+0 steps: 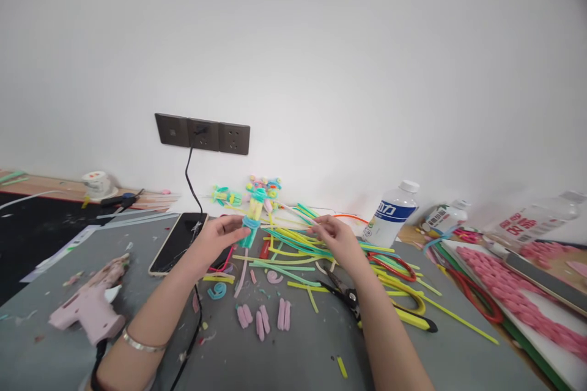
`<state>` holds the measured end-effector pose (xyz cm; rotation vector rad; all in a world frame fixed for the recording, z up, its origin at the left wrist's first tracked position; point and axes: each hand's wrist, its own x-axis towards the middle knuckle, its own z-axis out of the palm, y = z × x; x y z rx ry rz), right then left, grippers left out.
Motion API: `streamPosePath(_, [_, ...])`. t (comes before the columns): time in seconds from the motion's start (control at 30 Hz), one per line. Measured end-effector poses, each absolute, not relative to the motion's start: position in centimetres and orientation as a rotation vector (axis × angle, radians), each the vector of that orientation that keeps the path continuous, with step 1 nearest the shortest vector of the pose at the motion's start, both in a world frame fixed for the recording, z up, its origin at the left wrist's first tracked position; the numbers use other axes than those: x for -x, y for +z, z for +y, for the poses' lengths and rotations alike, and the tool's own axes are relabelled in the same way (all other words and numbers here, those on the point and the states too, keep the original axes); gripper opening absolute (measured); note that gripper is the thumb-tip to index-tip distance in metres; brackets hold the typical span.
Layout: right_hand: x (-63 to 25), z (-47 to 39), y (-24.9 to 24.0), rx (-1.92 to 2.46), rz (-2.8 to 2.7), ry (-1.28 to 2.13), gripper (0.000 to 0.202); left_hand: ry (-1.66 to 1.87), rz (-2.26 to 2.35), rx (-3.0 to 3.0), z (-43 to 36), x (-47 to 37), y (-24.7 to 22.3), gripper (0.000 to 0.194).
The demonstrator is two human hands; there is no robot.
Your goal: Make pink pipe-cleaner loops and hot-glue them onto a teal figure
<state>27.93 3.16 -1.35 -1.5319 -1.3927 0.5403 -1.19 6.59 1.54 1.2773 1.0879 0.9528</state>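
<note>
My left hand [225, 235] is closed round the lower part of a small pipe-cleaner figure [254, 211] in teal, yellow and blue, held upright above the mat. My right hand [334, 236] pinches the end of a thin pale pink pipe cleaner [300, 212], which slants up to the left. Below that hand lies a loose heap of yellow and green pipe cleaners [293, 244]. Nearer to me are folded pink pieces [260, 322], a blue coil [217, 291] and a pink coil [274, 277]. Pliers [346, 296] with yellow handles rest beside my right forearm.
A pink glue gun [92, 311] and a phone [177, 244] lie at left, with a black cable [196, 317] between. More small figures [266, 184] stand by the wall. A bottle [392, 214] stands at right, near red-handled scissors [394, 266] and a board with pink braiding [509, 284].
</note>
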Motion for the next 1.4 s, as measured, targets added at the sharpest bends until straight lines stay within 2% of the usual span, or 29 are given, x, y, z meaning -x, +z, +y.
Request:
streamPosePath(0.07, [-27.4, 3.3, -1.6, 1.558, -1.403, 0.429, 0.023, 1.053, 1.072, -1.207, 6.8, 1.3, 1.4, 0.055])
streamPosePath(0.2, [-24.7, 2.5, -0.6, 1.507, -1.626, 0.169, 0.035, 1.165, 1.042, -1.101, 7.1, 1.3, 1.3, 0.061])
streamPosePath(0.3, [-22.2, 1.6, 0.4, 1.411, -1.907, 0.026, 0.028, 1.208, 1.029, -1.052, 7.2, 1.3, 1.4, 0.061])
streamPosePath(0.43, [-19.5, 0.4, 0.8, 1.293, -2.139, 0.137, 0.015, 1.251, 0.995, -1.036, 7.2, 1.3, 1.4, 0.056])
streamPosePath(0.63, [-16.4, -0.6, -0.3, 1.182, -2.394, 0.278, 0.02, 1.303, 0.956, -0.99, 7.3, 1.3, 1.2, 0.052])
streamPosePath(0.8, [-15.3, -0.5, -1.1, 1.29, -2.511, 0.241, 0.016, 1.314, 0.976, -0.984, 7.2, 0.9, 1.4, 0.048])
streamPosePath(1.0, [-15.4, -0.1, -1.5, 1.214, -2.506, 0.159, 0.006, 1.296, 1.01, -0.936, 7.2, 0.5, 1.8, 0.049])
streamPosePath(1.3, [-15.2, 0.3, -2.1, 1.158, -2.55, 0.052, 0.009, 1.29, 1.024, -0.945, 7.3, 0.7, 1.5, 0.049])
streamPosePath(1.4, [-15.7, 0.2, -1.7, 1.109, -2.46, 0.116, 0.009, 1.328, 0.997, -0.933, 7.3, 0.8, 1.6, 0.048])
